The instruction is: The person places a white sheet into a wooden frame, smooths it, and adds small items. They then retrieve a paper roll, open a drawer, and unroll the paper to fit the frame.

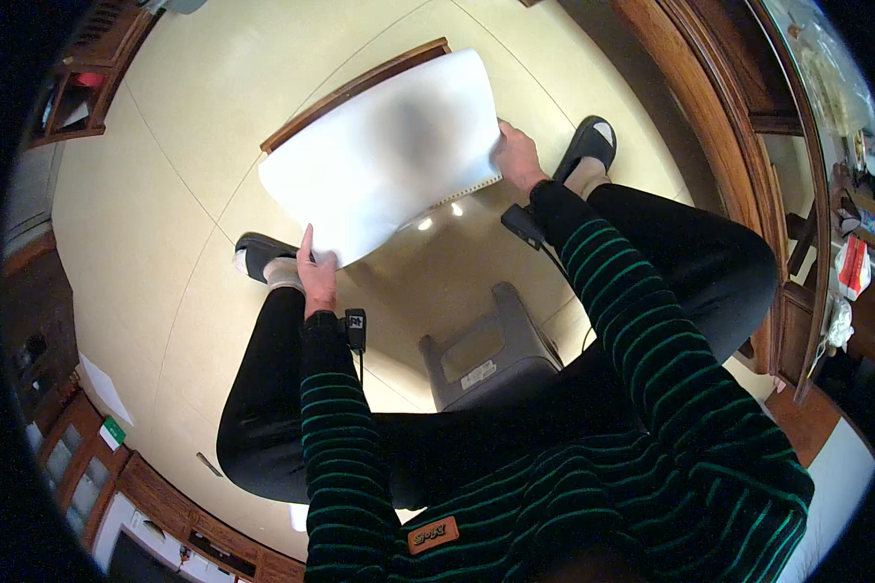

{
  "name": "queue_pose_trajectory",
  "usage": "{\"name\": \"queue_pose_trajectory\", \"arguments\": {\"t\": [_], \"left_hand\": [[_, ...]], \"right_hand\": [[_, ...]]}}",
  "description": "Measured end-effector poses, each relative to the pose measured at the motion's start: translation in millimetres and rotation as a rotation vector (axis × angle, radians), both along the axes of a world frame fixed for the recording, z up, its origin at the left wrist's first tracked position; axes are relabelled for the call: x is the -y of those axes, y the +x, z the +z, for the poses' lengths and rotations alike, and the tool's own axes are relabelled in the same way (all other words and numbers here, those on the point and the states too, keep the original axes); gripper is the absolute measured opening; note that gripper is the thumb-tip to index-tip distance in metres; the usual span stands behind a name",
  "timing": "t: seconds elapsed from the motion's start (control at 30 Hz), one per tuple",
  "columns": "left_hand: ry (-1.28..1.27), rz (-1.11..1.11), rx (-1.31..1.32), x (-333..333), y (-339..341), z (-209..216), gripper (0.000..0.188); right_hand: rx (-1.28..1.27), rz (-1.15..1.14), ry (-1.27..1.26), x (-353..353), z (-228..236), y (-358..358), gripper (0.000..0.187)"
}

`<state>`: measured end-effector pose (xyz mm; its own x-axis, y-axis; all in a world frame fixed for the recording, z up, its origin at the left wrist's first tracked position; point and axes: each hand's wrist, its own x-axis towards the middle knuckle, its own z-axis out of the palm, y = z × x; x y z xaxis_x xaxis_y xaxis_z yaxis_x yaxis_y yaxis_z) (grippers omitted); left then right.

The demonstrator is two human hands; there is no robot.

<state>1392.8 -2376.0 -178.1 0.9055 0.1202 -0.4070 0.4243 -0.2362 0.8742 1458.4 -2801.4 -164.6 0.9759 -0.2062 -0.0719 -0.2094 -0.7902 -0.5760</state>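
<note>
A large white sheet (340,185) spreads out in front of me, slightly curved, with a row of small holes or binding loops along part of its near edge. A blurred grey patch covers its middle. My left hand (319,267) grips the sheet's near left corner, thumb on top and the other fingers mostly hidden. At the right edge, my right hand (518,155) is closed on the sheet. A brown wooden edge (355,92) shows just beyond the sheet's far side; what it belongs to is hidden.
Below me stands a grey plastic stool (491,350) between my legs. Black slippers (588,146) are on my feet. Small black devices (356,328) sit at both wrists. A wooden table (749,117) holding clutter runs along the right. Wooden cabinets (73,447) line the left.
</note>
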Motion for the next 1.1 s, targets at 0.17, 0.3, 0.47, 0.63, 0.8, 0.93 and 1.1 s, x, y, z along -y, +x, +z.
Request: {"name": "queue_pose_trajectory", "arguments": {"t": [0.17, 0.3, 0.47, 0.63, 0.8, 0.93, 1.1], "left_hand": [[-0.151, 0.080, -0.035, 5, 2, 18, 0.075], [-0.202, 0.144, -0.064, 5, 16, 63, 0.071], [-0.192, 0.021, -0.187, -7, 37, 133, 0.059], [-0.363, -0.072, -0.353, -29, 17, 186, 0.050], [-0.483, -0.265, -0.433, -26, -24, 211, 0.044], [-0.243, -0.498, -0.561, 0, -40, 211, 0.049], [-0.077, -0.564, -0.619, 34, -78, 192, 0.050]], "right_hand": [[-0.042, -0.120, 0.116, 2, 7, -3, 0.042], [-0.159, -0.219, 0.429, 17, 51, 3, 0.038], [-0.232, 0.121, 0.625, 45, 161, 18, 0.028], [-0.179, 0.353, 0.908, 40, 293, -7, 0.030], [-0.161, 0.611, 0.842, 33, 378, -55, 0.030], [0.158, 0.652, 0.463, 20, 394, -74, 0.022], [0.623, 0.687, 0.057, -6, 386, -83, 0.018]]}}
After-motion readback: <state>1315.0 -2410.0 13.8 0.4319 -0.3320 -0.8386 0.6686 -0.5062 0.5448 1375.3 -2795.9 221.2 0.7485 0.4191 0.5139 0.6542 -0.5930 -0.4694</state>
